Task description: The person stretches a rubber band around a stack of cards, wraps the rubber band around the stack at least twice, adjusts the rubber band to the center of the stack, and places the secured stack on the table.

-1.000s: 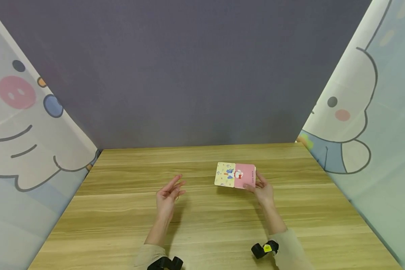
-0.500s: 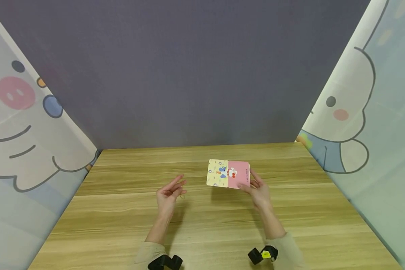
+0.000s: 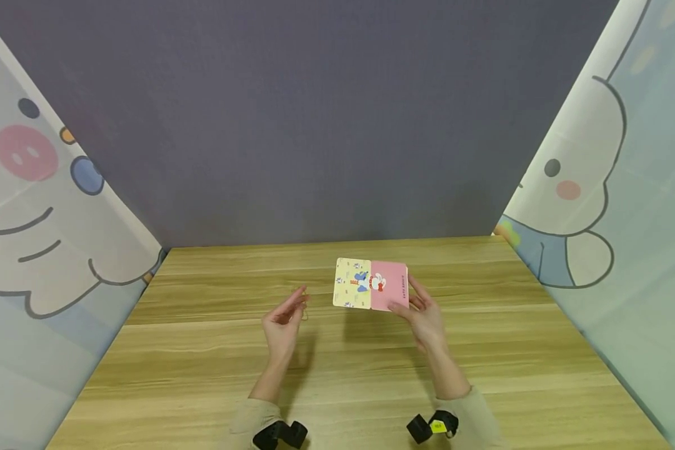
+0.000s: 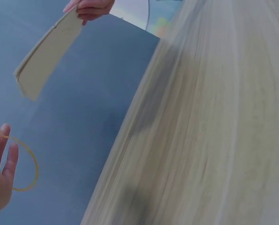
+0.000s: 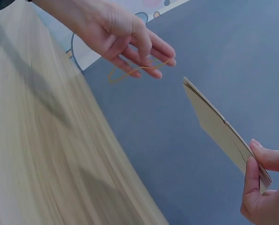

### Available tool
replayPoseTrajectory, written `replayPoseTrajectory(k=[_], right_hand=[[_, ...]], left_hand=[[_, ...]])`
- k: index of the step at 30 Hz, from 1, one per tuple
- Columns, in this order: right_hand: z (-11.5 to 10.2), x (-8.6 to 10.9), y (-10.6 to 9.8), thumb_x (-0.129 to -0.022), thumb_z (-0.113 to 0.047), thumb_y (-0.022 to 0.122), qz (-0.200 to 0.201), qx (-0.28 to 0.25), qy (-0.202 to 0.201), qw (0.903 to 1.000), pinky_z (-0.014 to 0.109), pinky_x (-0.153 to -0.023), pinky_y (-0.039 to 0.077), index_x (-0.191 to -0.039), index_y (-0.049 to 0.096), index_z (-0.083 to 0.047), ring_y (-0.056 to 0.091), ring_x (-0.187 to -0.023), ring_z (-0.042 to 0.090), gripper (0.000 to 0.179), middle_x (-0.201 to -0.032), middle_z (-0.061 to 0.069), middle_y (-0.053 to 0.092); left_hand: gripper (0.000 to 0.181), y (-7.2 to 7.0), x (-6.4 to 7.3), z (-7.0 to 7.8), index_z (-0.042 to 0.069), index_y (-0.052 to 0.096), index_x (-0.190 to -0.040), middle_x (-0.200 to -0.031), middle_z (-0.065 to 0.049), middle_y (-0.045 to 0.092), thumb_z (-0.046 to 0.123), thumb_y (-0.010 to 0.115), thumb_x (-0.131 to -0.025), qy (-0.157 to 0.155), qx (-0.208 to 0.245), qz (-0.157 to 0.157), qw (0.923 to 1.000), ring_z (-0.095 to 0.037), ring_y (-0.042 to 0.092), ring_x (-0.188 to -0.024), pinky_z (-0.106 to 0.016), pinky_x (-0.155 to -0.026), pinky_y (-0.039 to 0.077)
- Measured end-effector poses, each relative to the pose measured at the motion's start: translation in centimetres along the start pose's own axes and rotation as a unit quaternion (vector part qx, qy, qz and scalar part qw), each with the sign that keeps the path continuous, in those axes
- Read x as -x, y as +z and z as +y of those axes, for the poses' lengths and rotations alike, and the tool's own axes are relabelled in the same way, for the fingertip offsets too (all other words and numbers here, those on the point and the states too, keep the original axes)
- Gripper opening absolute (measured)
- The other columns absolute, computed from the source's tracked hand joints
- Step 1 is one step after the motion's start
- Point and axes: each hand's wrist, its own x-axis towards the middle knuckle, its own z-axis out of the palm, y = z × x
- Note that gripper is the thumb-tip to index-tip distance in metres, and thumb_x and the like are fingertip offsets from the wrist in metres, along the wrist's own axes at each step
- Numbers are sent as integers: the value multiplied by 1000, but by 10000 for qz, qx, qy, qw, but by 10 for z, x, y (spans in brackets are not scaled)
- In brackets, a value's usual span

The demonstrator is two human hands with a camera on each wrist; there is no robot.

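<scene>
A thin yellow rubber band (image 4: 37, 165) hangs as a loose loop from my left hand (image 3: 281, 331), pinched between thumb and fingertip. My right hand (image 3: 429, 324) grips a small notebook (image 3: 353, 284) by its right edge, thumb on the face and fingers behind. Its upper face is half yellow, half pink, with a cartoon rabbit in the middle. In the right wrist view, the notebook (image 5: 219, 133) appears edge-on with a plain tan underside. It is held above the table, and a gap separates it from the left hand.
A wood-grain table (image 3: 202, 387) lies beneath both hands. A dark grey panel (image 3: 332, 125) rises behind it. Cartoon-printed curtains (image 3: 11, 350) flank the left and right sides. Each wrist carries a black strapped camera (image 3: 422, 428).
My right hand has moved left and slightly up with the notebook, toward my left hand. The left hand has stayed nearly in place, its fingers drawing closer together.
</scene>
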Motion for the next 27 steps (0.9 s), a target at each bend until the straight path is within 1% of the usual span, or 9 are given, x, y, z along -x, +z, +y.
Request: replayPoseTrajectory(k=[3,5,6,10,13,15,18,25,27], right_hand=[[43,-23,-22,-67,7,72,-383,-428,-390,9976,31,-74,51,-134,39,-19,59,-86,26,80,-103,18,56],[66,-36,-32,-65,2,75,-383,-385,-438,9976,31,-74,51,-133,40,-25,59,-88,26,81,-105,16,56],[66,-36,-32,-66,2,74,-381,-403,-424,9976,32,-74,51,-134,40,-25,59,-88,27,81,-106,17,56],[14,-7,-3,-67,9,70,-190,-230,-145,9994,32,-76,50,-135,37,-15,58,-88,26,79,-108,23,52],[-29,18,21,-69,15,65,26,-112,185,9998,28,-75,50,-136,34,-8,59,-83,21,77,-105,22,51],[-39,24,27,-71,16,63,176,-18,398,9991,25,-75,50,-136,33,-8,59,-81,17,76,-102,19,52],[-46,27,31,-72,17,61,201,-98,521,9984,25,-75,50,-136,33,-9,59,-80,17,74,-98,15,54],[-40,27,35,-71,20,59,177,-329,377,9986,28,-75,50,-136,33,-7,60,-78,17,75,-99,16,53],[-40,28,37,-71,20,58,182,-417,366,9983,28,-75,50,-136,33,-7,60,-77,17,75,-97,15,53]], left_hand=[[34,3,-3,10,-18,58,-98,-97,-27,59,-28,41,-71,-105,-251,41,9996,-24,64,-83,-23,-71,51],[29,3,-4,12,-19,58,-95,-96,-25,60,-28,44,-72,-194,-292,89,9993,-21,64,-84,-24,-72,51],[26,4,-4,13,-19,58,-94,-95,-24,61,-27,47,-72,-226,-286,125,9993,-19,64,-84,-24,-72,51],[17,5,-5,14,-22,57,-88,-91,-21,63,-24,56,-71,-142,-94,239,9996,-17,64,-83,-25,-73,51],[15,7,-7,17,-24,57,-82,-87,-18,65,-28,56,-68,210,188,334,9990,-18,65,-79,-25,-71,51],[17,9,-8,21,-24,57,-79,-85,-16,66,-32,54,-65,477,355,385,9975,-17,64,-76,-25,-71,51],[22,11,-9,24,-21,59,-79,-85,-13,67,-34,54,-62,725,535,383,9952,-17,64,-75,-25,-72,51],[32,14,-7,21,-16,59,-93,-94,-16,65,-25,63,-62,863,551,227,9945,-20,63,-83,-29,-73,51],[34,12,-5,10,-12,60,-99,-99,-16,64,-18,67,-66,938,780,140,9924,-21,62,-88,-29,-75,51]])
